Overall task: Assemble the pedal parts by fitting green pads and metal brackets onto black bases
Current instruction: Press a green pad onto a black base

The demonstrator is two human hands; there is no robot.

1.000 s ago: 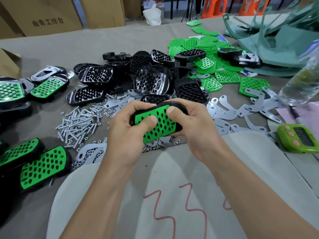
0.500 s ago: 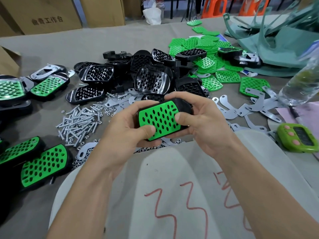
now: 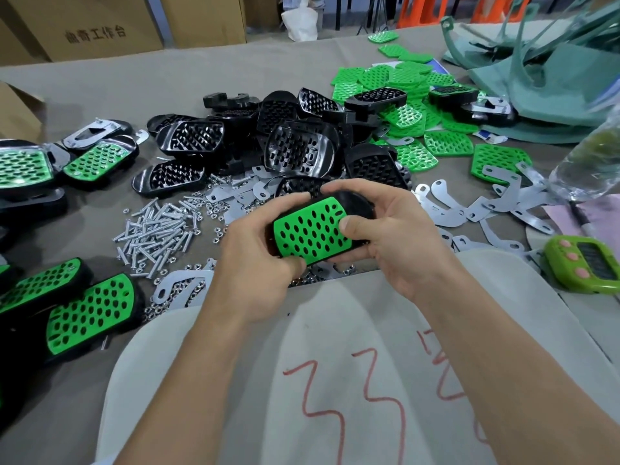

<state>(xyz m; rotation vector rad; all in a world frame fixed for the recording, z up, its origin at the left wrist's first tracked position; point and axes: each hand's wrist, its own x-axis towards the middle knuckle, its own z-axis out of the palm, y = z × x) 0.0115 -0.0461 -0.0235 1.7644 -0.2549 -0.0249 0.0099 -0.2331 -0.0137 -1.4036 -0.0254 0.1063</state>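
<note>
Grey table point(image 3: 167, 78), near edge: left hand point(image 3: 255, 263), right hand point(image 3: 399, 243) curl fingers round black base point(image 3: 355, 204), thumbs pressing green pad point(image 3: 308, 231); seat evenly, edges flush.

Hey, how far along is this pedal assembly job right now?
Done: a few padded pedals lie at the left edge. In hand: the left hand and right hand grip one black base, thumbs pressing a green pad onto it; no bracket shows on it. Left: a pile of bare bases, loose green pads, metal brackets and screws wait on the table, so most of the job remains.
</note>
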